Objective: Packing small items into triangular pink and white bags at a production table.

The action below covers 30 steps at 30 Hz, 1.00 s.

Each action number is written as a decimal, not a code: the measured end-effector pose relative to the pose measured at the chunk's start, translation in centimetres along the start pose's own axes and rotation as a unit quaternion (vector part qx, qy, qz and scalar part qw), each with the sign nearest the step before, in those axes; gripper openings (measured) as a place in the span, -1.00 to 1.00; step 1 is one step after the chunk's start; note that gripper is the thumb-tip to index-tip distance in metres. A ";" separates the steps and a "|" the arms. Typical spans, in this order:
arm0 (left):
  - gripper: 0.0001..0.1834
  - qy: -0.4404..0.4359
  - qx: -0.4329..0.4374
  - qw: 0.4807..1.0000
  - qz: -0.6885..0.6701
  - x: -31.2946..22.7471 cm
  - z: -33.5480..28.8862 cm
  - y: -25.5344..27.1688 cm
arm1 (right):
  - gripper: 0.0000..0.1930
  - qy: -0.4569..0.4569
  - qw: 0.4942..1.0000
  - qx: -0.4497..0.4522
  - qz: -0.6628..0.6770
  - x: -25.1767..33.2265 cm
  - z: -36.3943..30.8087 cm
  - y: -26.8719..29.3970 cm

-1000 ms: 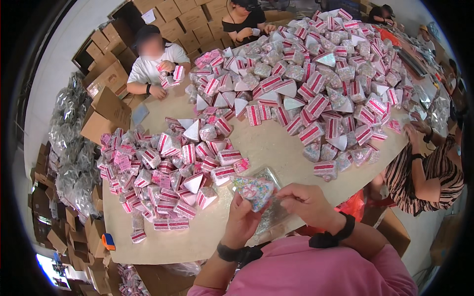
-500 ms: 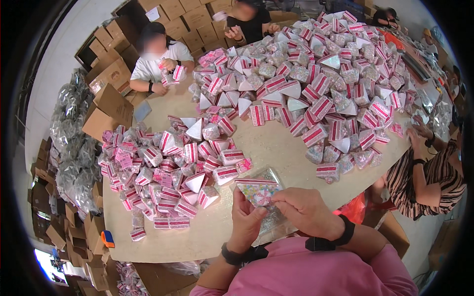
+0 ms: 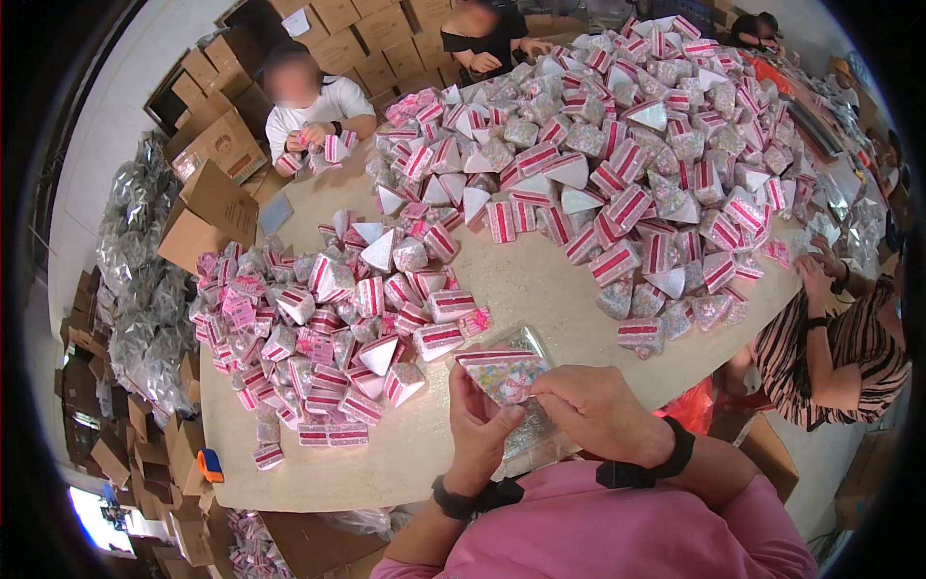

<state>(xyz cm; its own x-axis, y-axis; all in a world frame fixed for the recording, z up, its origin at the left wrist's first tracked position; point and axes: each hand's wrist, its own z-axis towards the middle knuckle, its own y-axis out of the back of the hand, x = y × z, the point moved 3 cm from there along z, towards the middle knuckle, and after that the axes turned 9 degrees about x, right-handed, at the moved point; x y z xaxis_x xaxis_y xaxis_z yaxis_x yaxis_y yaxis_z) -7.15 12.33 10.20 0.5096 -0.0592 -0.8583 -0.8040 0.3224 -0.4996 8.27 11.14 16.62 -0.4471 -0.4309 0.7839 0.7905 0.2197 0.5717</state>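
Beige table (image 3: 540,289): two hands (image 3: 482,425) (image 3: 593,410) hold one packet (image 3: 506,374).

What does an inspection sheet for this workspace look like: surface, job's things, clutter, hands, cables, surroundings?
Surface: tan table, mostly covered.
Job's things: clear packet with pastel pieces and a pink-striped top, held over the near edge.
Clutter: small pile of pink-striped packets on the left, big pile on the far right.
Hands: left hand under the packet, right hand pinching its top; dark bands on both wrists.
Cables: nothing seen.
Surroundings: cardboard boxes on the left, bags of clear wrap, other people seated around the table.
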 end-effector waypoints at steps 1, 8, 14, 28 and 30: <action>-0.09 -0.002 0.000 1.000 0.007 0.0 0.0 0.0 | -0.88 -0.003 1.000 0.001 0.004 -0.1 0.0 0.0; -0.09 0.000 -0.011 1.000 -0.013 0.4 0.1 0.1 | -0.87 -0.015 1.000 0.005 0.022 -0.5 0.1 0.4; -0.09 -0.014 -0.019 1.000 0.013 0.4 0.4 0.1 | -0.86 -0.009 1.000 0.014 0.019 -0.7 0.3 0.7; -0.11 -0.097 0.025 0.972 0.212 -0.4 1.0 0.1 | -0.88 0.031 0.984 0.055 -0.167 -0.7 0.3 0.7; -0.10 -0.077 0.020 0.974 0.214 -0.4 0.9 0.2 | -0.87 0.048 0.981 0.038 -0.183 -0.5 0.3 0.7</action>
<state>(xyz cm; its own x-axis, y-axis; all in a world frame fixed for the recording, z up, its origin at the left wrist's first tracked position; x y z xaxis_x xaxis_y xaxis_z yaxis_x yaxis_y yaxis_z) -7.21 13.26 10.53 0.1736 0.2297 -0.9577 -0.9414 0.3242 -0.0929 8.89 11.77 16.68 -0.6515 -0.5725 0.4978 0.5489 0.0973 0.8302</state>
